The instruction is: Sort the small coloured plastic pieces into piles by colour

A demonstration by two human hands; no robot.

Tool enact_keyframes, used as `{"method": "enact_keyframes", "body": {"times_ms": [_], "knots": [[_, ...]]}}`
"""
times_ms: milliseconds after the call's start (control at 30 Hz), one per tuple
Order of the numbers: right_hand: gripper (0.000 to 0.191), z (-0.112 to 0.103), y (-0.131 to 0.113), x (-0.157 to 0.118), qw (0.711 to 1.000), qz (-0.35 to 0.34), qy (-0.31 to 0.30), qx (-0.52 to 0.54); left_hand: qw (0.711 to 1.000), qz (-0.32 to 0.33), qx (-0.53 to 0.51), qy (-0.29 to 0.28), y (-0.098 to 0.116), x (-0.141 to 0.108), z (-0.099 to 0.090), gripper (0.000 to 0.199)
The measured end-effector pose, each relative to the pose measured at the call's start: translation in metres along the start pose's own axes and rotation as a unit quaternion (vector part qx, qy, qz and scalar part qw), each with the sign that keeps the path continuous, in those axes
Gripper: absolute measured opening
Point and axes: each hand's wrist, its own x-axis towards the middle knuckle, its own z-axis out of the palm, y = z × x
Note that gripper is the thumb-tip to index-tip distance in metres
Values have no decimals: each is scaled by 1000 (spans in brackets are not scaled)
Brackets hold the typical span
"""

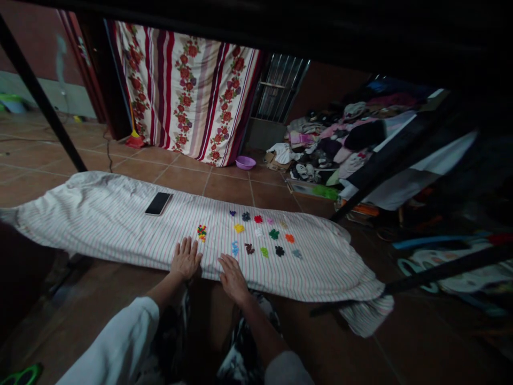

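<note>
My left hand lies flat, palm down, on the striped cloth at its near edge, fingers a little apart. Just beyond its fingertips is a small pile of mixed red, yellow and green pieces. Also palm down with fingers stretched out, my right hand rests on the same edge. Close to its fingers sits a light blue pile. Rows of small single-colour piles spread to the right, among them yellow, brown, dark green, orange and black. The pieces are too small to name.
A phone lies on the cloth at left. Beyond stand a floral curtain, a purple basin and a red dustpan on the tiled floor. Clothes are heaped at back right. Dark bars frame both sides.
</note>
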Motion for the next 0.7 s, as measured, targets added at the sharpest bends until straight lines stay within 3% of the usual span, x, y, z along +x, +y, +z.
{"method": "enact_keyframes", "body": {"times_ms": [133, 333, 533, 700], "knots": [[55, 1, -9, 0, 999, 33, -6, -16, 998, 46, -1, -30, -4, -9, -6, 53], [55, -3, -16, 6, 998, 57, -19, -29, 995, 90, 2, -31, -13, -27, -12, 53], [37, -15, -17, 38, 996, 73, -39, -12, 997, 81, -4, -3, -6, -33, -8, 54], [33, -11, -27, 70, 994, 104, -34, 21, 997, 72, -34, 17, -1, -24, -5, 52]]}}
